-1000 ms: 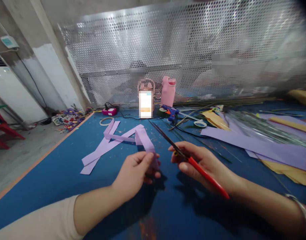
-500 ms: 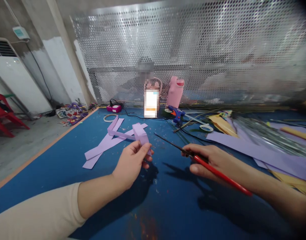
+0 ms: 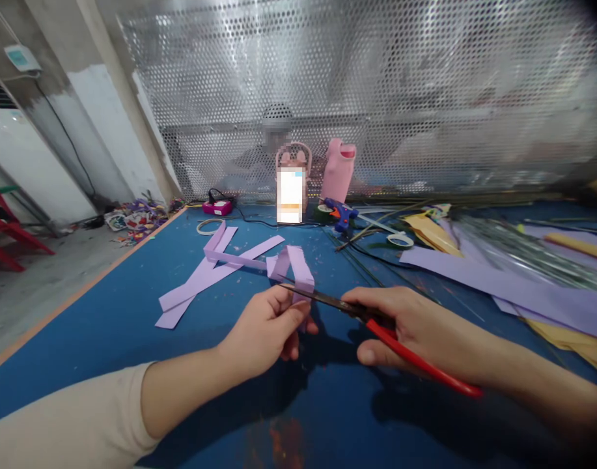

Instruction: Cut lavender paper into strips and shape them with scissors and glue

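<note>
My left hand (image 3: 273, 322) pinches a folded purple paper strip (image 3: 301, 267), which bends into a loop above the fingertips and trails off to the left. In my right hand (image 3: 400, 326) is a pair of scissors (image 3: 390, 342) with red handles and dark blades. The blades point left and lie across the strip just above my left fingertips; whether they have cut into it I cannot tell. More flat purple strips (image 3: 195, 296) lie crossed on the blue table (image 3: 220, 417), left of my left hand.
Behind the strips are a tape roll (image 3: 211, 226), a magenta box (image 3: 216, 207) with a cord, and a lit phone (image 3: 291, 195). A blue glue gun (image 3: 342, 215) lies before a pink figure (image 3: 338, 170). Purple sheets (image 3: 493, 286) and wrapped green stems (image 3: 513, 251) cover the right side. A perforated metal panel (image 3: 400, 85) stands behind.
The scissors have moved left, from apart from the strip to across it. My left hand has turned the strip, so its loop now stands further right. The camera view has shifted slightly.
</note>
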The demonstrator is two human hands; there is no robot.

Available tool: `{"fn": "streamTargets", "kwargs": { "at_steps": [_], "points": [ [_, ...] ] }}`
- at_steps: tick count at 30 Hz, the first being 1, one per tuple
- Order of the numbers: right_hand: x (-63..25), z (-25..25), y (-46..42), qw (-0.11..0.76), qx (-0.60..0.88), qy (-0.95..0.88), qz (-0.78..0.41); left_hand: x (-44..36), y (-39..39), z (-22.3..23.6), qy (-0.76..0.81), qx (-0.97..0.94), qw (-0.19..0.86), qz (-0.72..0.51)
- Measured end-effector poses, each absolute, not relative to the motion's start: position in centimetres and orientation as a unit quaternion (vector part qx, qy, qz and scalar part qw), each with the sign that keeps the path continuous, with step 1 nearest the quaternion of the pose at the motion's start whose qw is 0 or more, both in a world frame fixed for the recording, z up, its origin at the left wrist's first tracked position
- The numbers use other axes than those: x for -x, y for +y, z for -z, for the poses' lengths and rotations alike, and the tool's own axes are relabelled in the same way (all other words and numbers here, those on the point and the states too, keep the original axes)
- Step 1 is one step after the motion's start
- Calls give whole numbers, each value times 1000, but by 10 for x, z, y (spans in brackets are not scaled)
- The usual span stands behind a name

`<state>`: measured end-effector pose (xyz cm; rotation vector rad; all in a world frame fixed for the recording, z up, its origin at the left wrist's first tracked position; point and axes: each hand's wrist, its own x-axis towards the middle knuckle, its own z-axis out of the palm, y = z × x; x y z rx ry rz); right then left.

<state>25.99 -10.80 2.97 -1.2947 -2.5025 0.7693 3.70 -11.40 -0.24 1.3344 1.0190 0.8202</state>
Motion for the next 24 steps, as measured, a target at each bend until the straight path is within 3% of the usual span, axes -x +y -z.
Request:
{"fn": "streamTargets", "kwargs": {
  "at_steps": [24],
  "points": [
    [-261,-30,-108,137,391,-842,-345,-34,-119,-6,454,-617,515,-385]
  ]
}}
